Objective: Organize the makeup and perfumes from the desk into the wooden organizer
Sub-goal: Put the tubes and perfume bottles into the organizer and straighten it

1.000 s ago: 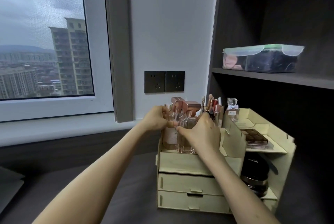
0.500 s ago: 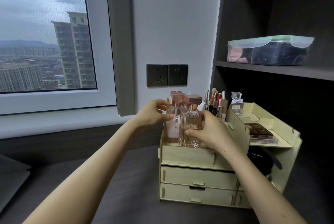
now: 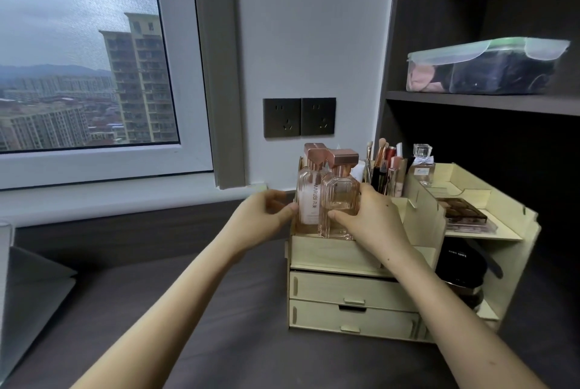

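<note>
- 2 pink bottles (image 3: 309,200) (image 3: 340,197), top L of organizer (image 3: 329,253)
- 1 perfume (image 3: 423,170), top rear
- 1 palette (image 3: 461,211), mid R
- 1 black jar (image 3: 459,263), low R
- 2 drawers (image 3: 339,289) (image 3: 345,319), front
- 2 sockets (image 3: 281,117) (image 3: 318,116), above
- 1 box (image 3: 483,70), above R

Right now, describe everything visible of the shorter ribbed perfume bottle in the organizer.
The ribbed perfume bottle is clear pinkish glass with a square rose-gold cap on a narrow neck. It is upright in the top left compartment of the wooden organizer, in front of the taller labelled bottle. The right hand grips it, thumb across the front, fingers at its right side.
</note>
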